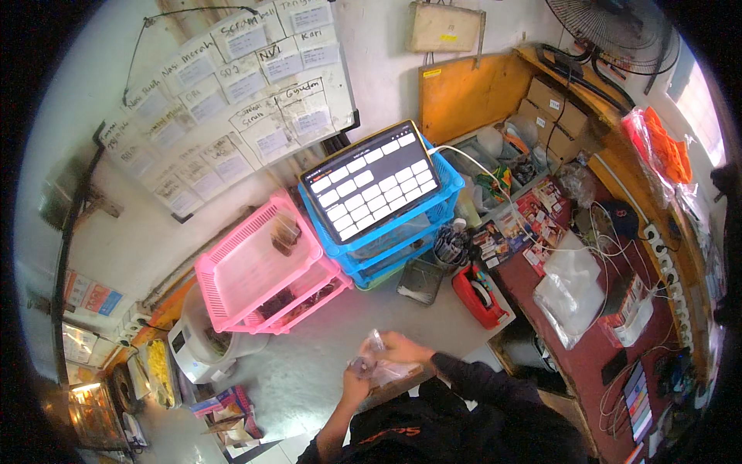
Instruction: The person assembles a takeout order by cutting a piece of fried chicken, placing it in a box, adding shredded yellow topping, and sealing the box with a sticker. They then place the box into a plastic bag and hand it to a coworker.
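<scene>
Close to the table's front edge, my two hands work together on a thin clear plastic bag (389, 374). My left hand (356, 382) is closed on the bag's left side. From the right, my right hand (403, 347) reaches across with its fingers closed on the plastic; a shiny clear end (376, 339) sticks up past the fingertips. Small contents between the hands, if any, are too small to make out. Beneath the bag there is a brown edge, partly hidden by my body.
On the grey table (309, 363) stand a pink tiered rack (263, 267), a blue tiered rack (371, 255) bearing a lit tablet (371, 182), a red tape dispenser (478, 298) and a white scale-like machine (193, 348). A dark red side table (556, 371) holds plastic bags and cables.
</scene>
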Demonstrator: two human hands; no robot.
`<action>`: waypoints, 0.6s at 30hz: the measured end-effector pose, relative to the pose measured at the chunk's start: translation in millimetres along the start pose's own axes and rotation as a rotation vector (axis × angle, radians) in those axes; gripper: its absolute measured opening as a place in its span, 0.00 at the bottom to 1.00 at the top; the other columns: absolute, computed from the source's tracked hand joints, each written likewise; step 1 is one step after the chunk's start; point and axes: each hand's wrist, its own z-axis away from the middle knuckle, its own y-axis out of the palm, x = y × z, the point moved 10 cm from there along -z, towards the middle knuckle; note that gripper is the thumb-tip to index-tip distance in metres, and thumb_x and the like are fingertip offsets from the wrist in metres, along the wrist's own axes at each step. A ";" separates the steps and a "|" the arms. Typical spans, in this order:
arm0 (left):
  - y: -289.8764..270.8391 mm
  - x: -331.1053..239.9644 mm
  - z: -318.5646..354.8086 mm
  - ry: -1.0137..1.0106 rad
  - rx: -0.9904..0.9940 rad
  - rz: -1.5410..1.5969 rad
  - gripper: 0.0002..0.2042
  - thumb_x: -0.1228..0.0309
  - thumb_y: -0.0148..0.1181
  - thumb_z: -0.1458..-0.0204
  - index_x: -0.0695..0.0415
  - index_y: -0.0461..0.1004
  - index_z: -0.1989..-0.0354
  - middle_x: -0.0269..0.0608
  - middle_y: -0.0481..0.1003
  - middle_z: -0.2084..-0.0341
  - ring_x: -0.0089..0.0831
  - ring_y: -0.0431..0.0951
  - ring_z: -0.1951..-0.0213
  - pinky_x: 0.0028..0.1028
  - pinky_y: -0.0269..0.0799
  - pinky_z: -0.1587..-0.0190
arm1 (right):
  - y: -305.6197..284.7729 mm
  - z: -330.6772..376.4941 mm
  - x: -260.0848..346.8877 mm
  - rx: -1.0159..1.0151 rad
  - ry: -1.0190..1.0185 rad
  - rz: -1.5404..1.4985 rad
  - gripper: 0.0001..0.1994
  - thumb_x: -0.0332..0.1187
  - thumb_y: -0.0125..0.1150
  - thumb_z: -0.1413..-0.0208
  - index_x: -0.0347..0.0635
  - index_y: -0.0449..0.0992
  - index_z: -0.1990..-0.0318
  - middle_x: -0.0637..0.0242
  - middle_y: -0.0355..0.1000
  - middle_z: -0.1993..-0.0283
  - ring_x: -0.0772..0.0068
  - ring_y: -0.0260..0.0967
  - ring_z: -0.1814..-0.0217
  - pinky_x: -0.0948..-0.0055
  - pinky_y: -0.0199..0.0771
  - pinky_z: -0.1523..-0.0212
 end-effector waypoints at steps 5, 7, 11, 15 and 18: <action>35.7 80.3 10.9 -0.188 0.102 -0.062 0.14 0.63 0.59 0.42 0.63 0.76 0.71 0.44 0.76 0.79 0.32 0.77 0.75 0.33 0.73 0.69 | -169.9 -24.5 -81.6 -0.600 0.269 0.187 0.17 0.37 0.64 0.48 0.42 0.79 0.52 0.53 0.77 0.60 0.60 0.77 0.61 0.61 0.76 0.66; 45.6 94.1 14.5 -0.330 0.237 -0.086 0.17 0.61 0.61 0.41 0.60 0.74 0.77 0.36 0.74 0.83 0.25 0.73 0.79 0.30 0.70 0.74 | -166.8 -50.7 -119.0 -0.347 0.393 0.639 0.19 0.42 0.66 0.52 0.41 0.80 0.55 0.51 0.77 0.60 0.55 0.77 0.58 0.57 0.76 0.60; 39.4 53.0 5.5 -0.209 0.227 0.096 0.17 0.61 0.64 0.43 0.60 0.74 0.78 0.35 0.73 0.84 0.25 0.70 0.81 0.29 0.68 0.77 | -147.6 -67.7 -146.2 -0.246 0.247 0.762 0.16 0.44 0.65 0.58 0.42 0.82 0.65 0.50 0.77 0.61 0.46 0.75 0.56 0.49 0.75 0.55; 44.0 47.9 10.6 -0.312 0.239 0.186 0.14 0.62 0.63 0.42 0.59 0.75 0.74 0.32 0.72 0.83 0.24 0.71 0.80 0.28 0.68 0.77 | -148.5 -57.6 -133.8 -0.476 0.235 0.725 0.16 0.44 0.66 0.59 0.44 0.83 0.65 0.53 0.78 0.61 0.47 0.75 0.54 0.45 0.74 0.53; 49.4 44.3 11.0 -0.250 0.293 0.294 0.12 0.63 0.61 0.40 0.59 0.74 0.70 0.32 0.71 0.81 0.23 0.71 0.79 0.28 0.69 0.77 | -139.3 -58.5 -125.4 -0.494 0.313 0.834 0.16 0.44 0.67 0.60 0.43 0.83 0.66 0.55 0.79 0.62 0.49 0.76 0.53 0.42 0.72 0.51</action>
